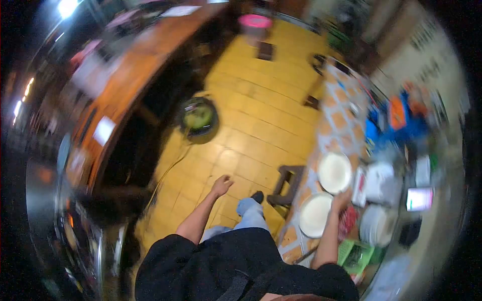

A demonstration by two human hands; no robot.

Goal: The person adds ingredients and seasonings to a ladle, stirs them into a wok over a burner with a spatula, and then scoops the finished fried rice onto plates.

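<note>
My left hand (pixel 222 185) hangs over the yellow tiled floor (pixel 241 125), holding nothing, its fingers loosely bent and a little apart. My right hand (pixel 341 200) is at the patterned table on the right. It is beside the lower edge of one round white plate (pixel 335 173) and the right rim of another (pixel 316 215). Its fingers are blurred, so a grip on either plate cannot be made out. A red mesh-like item (pixel 347 222) lies close to my right wrist, above a green basket (pixel 355 256).
A dark wooden stool (pixel 286 185) stands against the table. On the floor are a dark round container with something green (pixel 197 118), a cable and a pink-topped bucket (pixel 255 21). Stacked white dishes (pixel 376 224) are at the right; a long wooden counter (pixel 135 60) runs along the left.
</note>
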